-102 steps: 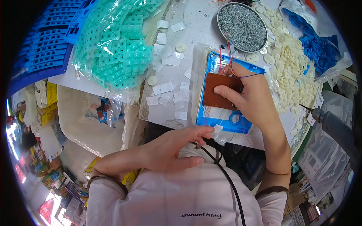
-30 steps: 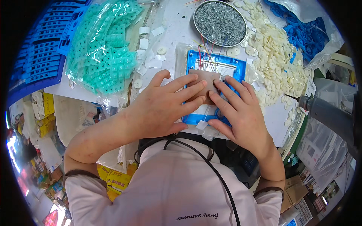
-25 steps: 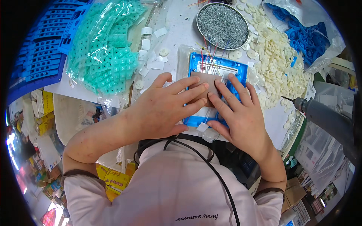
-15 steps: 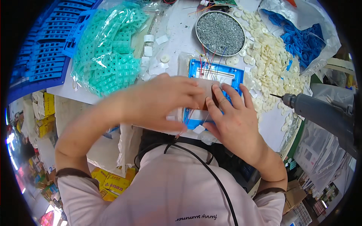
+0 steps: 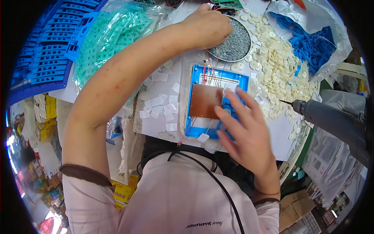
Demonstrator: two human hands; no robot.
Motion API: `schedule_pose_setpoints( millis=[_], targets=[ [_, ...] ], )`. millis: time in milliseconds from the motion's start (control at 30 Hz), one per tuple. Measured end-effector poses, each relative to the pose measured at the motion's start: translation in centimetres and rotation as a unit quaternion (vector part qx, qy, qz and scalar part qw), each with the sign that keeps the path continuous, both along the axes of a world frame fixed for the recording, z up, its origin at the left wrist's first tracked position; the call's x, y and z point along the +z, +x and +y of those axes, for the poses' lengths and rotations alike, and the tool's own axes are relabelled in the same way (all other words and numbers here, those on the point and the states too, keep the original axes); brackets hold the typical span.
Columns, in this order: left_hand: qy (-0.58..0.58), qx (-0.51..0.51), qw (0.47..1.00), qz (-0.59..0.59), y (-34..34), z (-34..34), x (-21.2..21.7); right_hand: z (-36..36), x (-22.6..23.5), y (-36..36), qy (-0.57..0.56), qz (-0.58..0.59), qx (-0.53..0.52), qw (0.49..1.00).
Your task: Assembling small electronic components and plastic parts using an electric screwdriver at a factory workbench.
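My left hand [image 5: 210, 29] reaches over the left rim of a round metal bowl of small silver screws [image 5: 236, 42]. Its fingers are curled together, and their tips are hidden. My right hand [image 5: 249, 128] hovers, slightly blurred, by the right side of a blue plastic casing [image 5: 192, 86], fingers spread and holding nothing. A brown circuit board [image 5: 205, 102] lies inside the casing. Thin red, blue and other coloured wires [image 5: 210, 72] rise from the casing's far end toward the bowl.
Cream plastic discs [image 5: 272, 58] are heaped at the right, beside a bag of blue parts [image 5: 311, 39]. A power screwdriver [image 5: 331, 121] juts in from the right. Bagged green keypads [image 5: 117, 35] and stacked blue casings [image 5: 46, 58] stand left. White paper squares [image 5: 157, 100] lie scattered nearby.
My left hand has moved from the circuit board up and away to the screw bowl. My right hand has lifted off the board and drawn back a little, fingers spread.
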State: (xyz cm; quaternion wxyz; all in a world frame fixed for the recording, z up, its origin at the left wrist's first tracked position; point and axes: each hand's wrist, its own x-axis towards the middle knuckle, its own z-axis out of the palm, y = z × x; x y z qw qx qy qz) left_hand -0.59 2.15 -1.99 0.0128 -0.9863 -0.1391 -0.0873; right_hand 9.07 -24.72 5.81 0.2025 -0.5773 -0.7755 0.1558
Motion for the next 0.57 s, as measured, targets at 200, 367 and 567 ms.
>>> schedule_pose_setpoints(
  millis=[200,367,567],
  targets=[
    [0.010,0.035,0.997,-0.071,1.5,0.5,-0.4,-4.3,4.7,11.3,0.460,0.455,-0.181,0.741],
    [-0.045,0.084,0.995,0.010,2.5,1.2,1.5,4.3,3.2,13.4,0.134,0.528,0.094,0.833],
    [-0.216,0.046,0.968,-0.119,-1.2,-2.2,5.2,3.0,2.8,7.2,0.125,0.515,-0.067,0.846]
  ],
)
